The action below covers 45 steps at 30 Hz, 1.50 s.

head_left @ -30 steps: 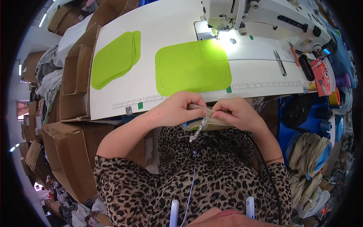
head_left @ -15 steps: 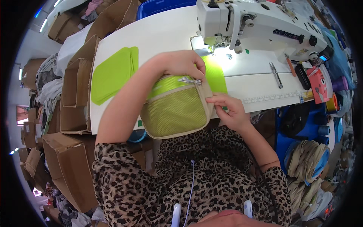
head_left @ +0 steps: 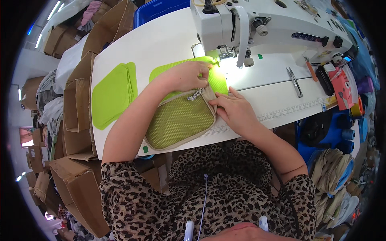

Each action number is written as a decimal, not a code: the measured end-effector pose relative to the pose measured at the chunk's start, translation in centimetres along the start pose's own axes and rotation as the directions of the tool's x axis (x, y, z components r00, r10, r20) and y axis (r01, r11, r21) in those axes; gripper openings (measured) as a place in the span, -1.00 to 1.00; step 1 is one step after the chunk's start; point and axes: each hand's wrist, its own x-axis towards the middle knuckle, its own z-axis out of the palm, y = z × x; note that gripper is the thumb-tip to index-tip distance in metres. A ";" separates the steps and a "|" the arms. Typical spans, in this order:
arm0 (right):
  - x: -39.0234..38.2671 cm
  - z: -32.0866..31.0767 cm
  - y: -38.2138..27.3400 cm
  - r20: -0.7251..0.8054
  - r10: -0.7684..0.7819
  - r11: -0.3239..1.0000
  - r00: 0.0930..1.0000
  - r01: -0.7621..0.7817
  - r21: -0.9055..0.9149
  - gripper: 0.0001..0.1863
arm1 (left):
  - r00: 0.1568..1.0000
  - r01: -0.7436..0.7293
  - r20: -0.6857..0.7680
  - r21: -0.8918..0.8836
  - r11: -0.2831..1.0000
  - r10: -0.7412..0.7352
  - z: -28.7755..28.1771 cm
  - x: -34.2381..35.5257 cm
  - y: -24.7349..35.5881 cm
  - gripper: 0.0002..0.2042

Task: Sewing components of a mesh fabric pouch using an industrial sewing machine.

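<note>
A mesh pouch (head_left: 181, 122) with beige binding and a grey-and-white zipper pull (head_left: 197, 94) lies tilted at the table's front edge. A bright green fabric panel (head_left: 221, 85) stretches beyond it, its far edge by the needle and presser foot (head_left: 227, 53) of the white sewing machine (head_left: 273, 32). My left hand (head_left: 183, 76) is closed, fingertips pinching the pouch's edge close to the presser foot. At the pouch's right corner, my right hand (head_left: 237, 112) grips the beige binding between thumb and fingers, with some fingers reaching over the green panel.
Stacked green fabric panels (head_left: 114, 96) lie at the left of the white table (head_left: 161, 36). Thread snips (head_left: 294, 82), an orange-handled tool (head_left: 310, 69) and a measuring strip (head_left: 289, 110) are to the right. Cardboard boxes (head_left: 78, 102) border the left side; a blue bin (head_left: 157, 12) stands behind.
The pouch has gone from raised to lying lower and flatter. Both hands moved with it, and more of the green panel shows by the needle. The view has shifted slightly.
</note>
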 end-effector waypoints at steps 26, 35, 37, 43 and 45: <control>-0.6 -0.4 0.8 0.016 0.084 0.991 0.996 -0.086 0.106 -0.82 | 0.997 0.072 -0.026 0.019 0.997 -0.072 0.5 -0.1 0.7 -0.76; 2.7 -1.9 0.5 -0.209 -0.140 0.990 0.968 0.137 -0.030 -0.81 | 0.991 0.129 0.033 0.023 0.991 -0.129 -4.2 2.7 0.4 -0.69; 3.9 -1.7 1.7 -0.166 -0.182 0.979 0.969 0.164 -0.119 -0.81 | 0.994 0.103 0.022 0.038 0.994 -0.104 -4.2 4.5 -0.4 -0.63; 3.6 -0.9 3.9 -0.020 -0.155 0.956 0.988 0.145 -0.254 -0.85 | 0.988 0.058 -0.148 0.050 0.997 -0.050 -0.6 6.4 -2.7 -0.48; 3.4 -1.3 3.9 0.019 -0.158 0.950 0.987 0.158 -0.268 -0.86 | 0.975 0.014 -0.220 0.029 0.999 -0.007 -0.2 6.4 -3.1 -0.51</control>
